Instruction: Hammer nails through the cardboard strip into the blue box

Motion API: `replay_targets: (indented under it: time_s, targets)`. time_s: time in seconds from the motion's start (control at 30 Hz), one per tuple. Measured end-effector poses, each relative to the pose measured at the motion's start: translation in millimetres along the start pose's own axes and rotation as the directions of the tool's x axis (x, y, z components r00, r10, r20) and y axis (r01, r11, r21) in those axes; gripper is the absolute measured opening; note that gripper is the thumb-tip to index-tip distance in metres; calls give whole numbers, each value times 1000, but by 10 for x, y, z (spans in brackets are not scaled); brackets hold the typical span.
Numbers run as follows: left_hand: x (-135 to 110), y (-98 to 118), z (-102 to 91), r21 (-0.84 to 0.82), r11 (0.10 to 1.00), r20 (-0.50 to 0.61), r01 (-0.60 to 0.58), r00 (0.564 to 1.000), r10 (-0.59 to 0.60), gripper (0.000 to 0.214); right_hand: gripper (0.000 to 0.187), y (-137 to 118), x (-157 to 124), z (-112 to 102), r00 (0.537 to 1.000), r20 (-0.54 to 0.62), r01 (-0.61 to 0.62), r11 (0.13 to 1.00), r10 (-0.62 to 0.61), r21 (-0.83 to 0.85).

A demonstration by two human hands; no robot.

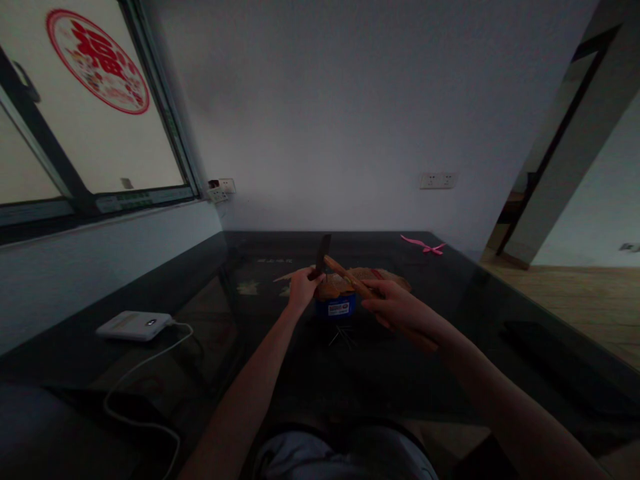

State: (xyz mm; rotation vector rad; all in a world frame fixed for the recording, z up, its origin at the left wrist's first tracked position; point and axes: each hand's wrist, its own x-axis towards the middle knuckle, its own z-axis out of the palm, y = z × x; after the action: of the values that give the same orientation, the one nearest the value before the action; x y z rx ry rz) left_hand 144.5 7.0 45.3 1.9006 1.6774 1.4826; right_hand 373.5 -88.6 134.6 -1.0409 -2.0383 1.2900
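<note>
Our left hand grips a dark strip, our right hand a wooden stick, fingers closed; a pink ribbon lies near the far right corner of the table.

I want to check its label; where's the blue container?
The blue container sits on the dark table, below the head view's centre, between left hand and right hand.
</note>
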Motion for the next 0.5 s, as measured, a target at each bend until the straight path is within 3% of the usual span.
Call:
replay_targets:
  time_s: [0.23, 0.4, 0.5]
  targets:
    - [21, -80, 43, -49, 999, -13, -18, 1000, 17, 10, 42, -3, -9, -14, 996, -69, 49, 998, -51, -30]
    - [7, -40, 25, 15, 1000, -6, -4, 1000, 4, 12, 40, 6, 5, 11, 1000, -21, -11, 999, 10, -30]
    - [0, -12, 21, -12, 1000, -5, 5, 1000, -5, 11, 37, -18, 2, 9, 1000, -25, 14, 1000, -14, -10]
